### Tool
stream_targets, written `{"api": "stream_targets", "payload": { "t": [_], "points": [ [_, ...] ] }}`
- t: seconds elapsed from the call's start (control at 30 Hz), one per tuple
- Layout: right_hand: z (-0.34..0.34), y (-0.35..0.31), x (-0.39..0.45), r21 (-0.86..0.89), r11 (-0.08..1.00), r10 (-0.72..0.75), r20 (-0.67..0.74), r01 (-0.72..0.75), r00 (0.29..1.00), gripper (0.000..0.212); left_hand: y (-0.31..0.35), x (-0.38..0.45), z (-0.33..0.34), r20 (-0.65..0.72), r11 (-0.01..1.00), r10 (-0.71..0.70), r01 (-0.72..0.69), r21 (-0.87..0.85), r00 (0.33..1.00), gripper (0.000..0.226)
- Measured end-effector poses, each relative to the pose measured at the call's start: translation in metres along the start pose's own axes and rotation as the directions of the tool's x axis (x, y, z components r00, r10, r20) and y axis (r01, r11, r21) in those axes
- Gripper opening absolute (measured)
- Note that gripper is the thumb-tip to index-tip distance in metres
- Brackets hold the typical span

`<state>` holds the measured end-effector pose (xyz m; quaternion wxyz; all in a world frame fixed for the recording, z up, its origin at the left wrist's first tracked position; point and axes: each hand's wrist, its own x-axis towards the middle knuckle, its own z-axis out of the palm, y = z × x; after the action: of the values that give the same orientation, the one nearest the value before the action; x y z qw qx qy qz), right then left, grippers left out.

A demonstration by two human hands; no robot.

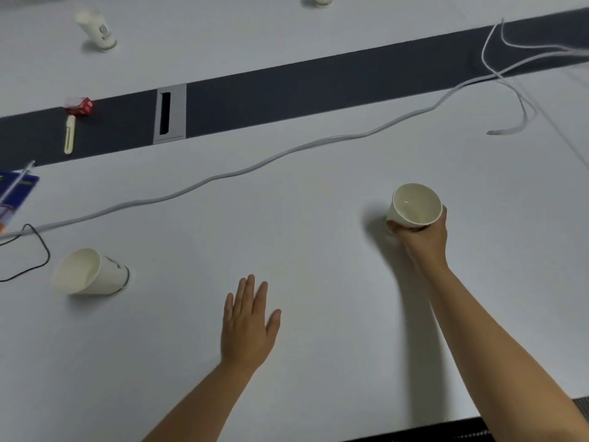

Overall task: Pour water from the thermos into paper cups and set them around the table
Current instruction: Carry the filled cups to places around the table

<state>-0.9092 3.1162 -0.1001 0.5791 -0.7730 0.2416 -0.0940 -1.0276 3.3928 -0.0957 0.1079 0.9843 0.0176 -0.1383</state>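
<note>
Apparently mid-placement, the right hand (420, 237) has its fingers wrapped round a paper cup (414, 205) just above the bench (318, 218), left hand (247, 323) flat with fingers spread; next comes a level set-down

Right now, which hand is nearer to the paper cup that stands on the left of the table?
Left. The left hand lies flat on the table, to the right of that paper cup. The right hand is farther right, gripping another cup.

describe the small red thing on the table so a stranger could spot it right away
A dark grey strip runs across the pale table, with a silver cable hatch set into it. Left of that hatch lies a small crumpled red packet, just above a cream pen-like stick. It is the only red thing there.
</note>
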Motion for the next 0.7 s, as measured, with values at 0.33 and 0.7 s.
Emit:
{"api": "stream_targets", "payload": {
  "t": [0.33, 0.7],
  "points": [
    [0.0, -0.004, -0.007, -0.022, 1.0, -0.001, 0.006, 0.001, 1.0, 0.071, -0.003, 0.0, 0.001, 0.052, 1.0, 0.004, -0.004, 0.001, 0.999, 0.08],
    [-0.032, -0.018, -0.072, -0.163, 0.986, 0.007, -0.1, -0.023, 0.995, 0.057, -0.019, -0.037, -0.021, -0.037, 0.928, 0.266, -0.267, -0.26, 0.963, 0.05]
  ]
}}
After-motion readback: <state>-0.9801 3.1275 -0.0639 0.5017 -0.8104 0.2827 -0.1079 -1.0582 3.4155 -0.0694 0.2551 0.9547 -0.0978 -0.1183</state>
